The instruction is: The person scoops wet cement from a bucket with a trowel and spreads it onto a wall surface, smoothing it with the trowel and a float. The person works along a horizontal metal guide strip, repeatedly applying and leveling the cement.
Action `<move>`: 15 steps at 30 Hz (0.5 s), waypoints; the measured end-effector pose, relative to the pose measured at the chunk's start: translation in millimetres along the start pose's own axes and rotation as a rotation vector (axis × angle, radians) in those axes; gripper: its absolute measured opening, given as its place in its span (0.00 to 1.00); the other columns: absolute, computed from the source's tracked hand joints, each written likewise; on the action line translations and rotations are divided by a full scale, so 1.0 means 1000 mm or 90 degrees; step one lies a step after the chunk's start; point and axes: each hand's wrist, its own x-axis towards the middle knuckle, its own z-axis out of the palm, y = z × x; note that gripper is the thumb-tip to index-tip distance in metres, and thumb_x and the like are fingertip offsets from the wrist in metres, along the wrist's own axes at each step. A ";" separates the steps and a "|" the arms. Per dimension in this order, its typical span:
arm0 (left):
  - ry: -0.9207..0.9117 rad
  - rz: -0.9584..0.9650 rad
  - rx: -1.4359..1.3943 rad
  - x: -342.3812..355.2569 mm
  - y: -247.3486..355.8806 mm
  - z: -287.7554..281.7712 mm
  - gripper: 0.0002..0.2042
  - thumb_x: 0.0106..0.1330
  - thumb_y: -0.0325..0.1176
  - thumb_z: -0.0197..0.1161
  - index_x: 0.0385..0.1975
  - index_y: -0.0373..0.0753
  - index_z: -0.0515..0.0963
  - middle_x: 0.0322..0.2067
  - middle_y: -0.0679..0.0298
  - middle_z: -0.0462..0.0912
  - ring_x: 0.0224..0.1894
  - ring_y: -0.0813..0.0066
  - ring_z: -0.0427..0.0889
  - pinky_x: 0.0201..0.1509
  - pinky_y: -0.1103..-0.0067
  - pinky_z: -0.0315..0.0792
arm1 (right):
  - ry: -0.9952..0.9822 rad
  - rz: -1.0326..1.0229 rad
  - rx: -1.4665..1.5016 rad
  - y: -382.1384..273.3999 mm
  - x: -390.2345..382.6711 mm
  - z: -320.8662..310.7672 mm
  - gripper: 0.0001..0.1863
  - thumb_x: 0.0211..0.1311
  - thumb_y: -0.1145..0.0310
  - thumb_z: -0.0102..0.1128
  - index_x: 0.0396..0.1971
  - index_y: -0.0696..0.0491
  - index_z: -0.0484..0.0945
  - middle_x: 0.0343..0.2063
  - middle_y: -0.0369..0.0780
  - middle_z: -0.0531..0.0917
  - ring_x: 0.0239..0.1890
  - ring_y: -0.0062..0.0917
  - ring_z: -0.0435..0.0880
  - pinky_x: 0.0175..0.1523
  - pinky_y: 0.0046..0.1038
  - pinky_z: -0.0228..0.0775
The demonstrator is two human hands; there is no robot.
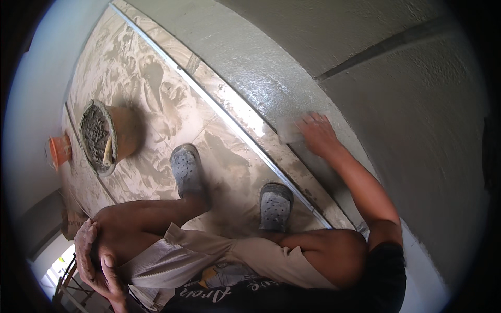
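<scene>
My right hand (315,133) is stretched out over a band of wet grey mortar (266,68), its fingers curled and partly smeared by motion. A pale, blurred flat shape (288,129) shows at the fingertips, too smeared to name. My left hand (96,261) rests on my bent left knee, with fingers and thumb apart and nothing held. Between my feet and the mortar band lies a long, thin metal straightedge (209,101), running diagonally across the floor.
A large orange bucket (125,133) of grey mortar, with a wooden-looking handle (108,152) sticking out, stands at left. Beyond it is a smaller orange bucket (60,150). Mortar smears cover the tiled floor (151,112). A grey plastered wall (417,125) rises at right.
</scene>
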 end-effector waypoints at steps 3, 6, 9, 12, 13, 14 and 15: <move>0.019 -0.044 0.020 -0.015 -0.004 -0.009 0.26 0.67 0.47 0.58 0.50 0.26 0.76 0.50 0.43 0.79 0.57 0.49 0.76 0.66 0.60 0.63 | 0.052 0.009 0.018 -0.031 0.088 -0.019 0.14 0.63 0.75 0.48 0.47 0.54 0.78 0.51 0.45 0.78 0.60 0.40 0.72 0.65 0.43 0.61; 0.014 -0.084 0.064 -0.031 -0.006 -0.018 0.26 0.69 0.47 0.56 0.52 0.26 0.76 0.51 0.45 0.79 0.58 0.51 0.76 0.67 0.62 0.63 | 0.053 -0.014 -0.025 -0.045 0.173 -0.031 0.13 0.66 0.73 0.49 0.45 0.52 0.80 0.49 0.44 0.81 0.59 0.40 0.75 0.64 0.43 0.63; 0.031 -0.123 0.102 -0.051 -0.011 -0.026 0.27 0.70 0.48 0.55 0.53 0.26 0.76 0.52 0.45 0.79 0.59 0.52 0.76 0.67 0.62 0.63 | -0.036 -0.029 -0.068 -0.056 0.237 -0.058 0.16 0.65 0.74 0.50 0.50 0.48 0.80 0.53 0.44 0.82 0.62 0.41 0.74 0.66 0.46 0.63; 0.043 -0.174 0.106 -0.064 -0.005 -0.025 0.28 0.70 0.49 0.56 0.54 0.26 0.75 0.54 0.45 0.79 0.59 0.53 0.76 0.68 0.62 0.63 | 0.041 -0.050 -0.073 -0.062 0.276 -0.069 0.16 0.64 0.74 0.50 0.48 0.49 0.82 0.51 0.44 0.83 0.62 0.41 0.75 0.65 0.47 0.63; 0.061 -0.164 0.124 -0.060 0.003 -0.021 0.27 0.71 0.50 0.55 0.52 0.27 0.77 0.50 0.45 0.81 0.55 0.54 0.78 0.63 0.64 0.67 | 0.040 -0.052 -0.089 -0.065 0.287 -0.070 0.16 0.65 0.73 0.49 0.48 0.49 0.82 0.51 0.45 0.83 0.62 0.41 0.75 0.66 0.47 0.63; 0.077 -0.152 0.140 -0.051 0.014 -0.015 0.26 0.72 0.50 0.54 0.50 0.27 0.79 0.47 0.46 0.82 0.51 0.55 0.80 0.59 0.66 0.71 | 0.040 -0.053 -0.105 -0.066 0.293 -0.070 0.16 0.65 0.73 0.49 0.48 0.50 0.82 0.52 0.45 0.83 0.61 0.41 0.75 0.66 0.47 0.62; 0.095 -0.138 0.163 -0.045 0.022 -0.013 0.26 0.74 0.50 0.53 0.48 0.28 0.81 0.44 0.46 0.84 0.48 0.56 0.83 0.54 0.68 0.75 | 0.038 -0.065 -0.130 -0.067 0.298 -0.069 0.16 0.65 0.71 0.49 0.48 0.49 0.82 0.52 0.44 0.83 0.61 0.39 0.75 0.66 0.46 0.62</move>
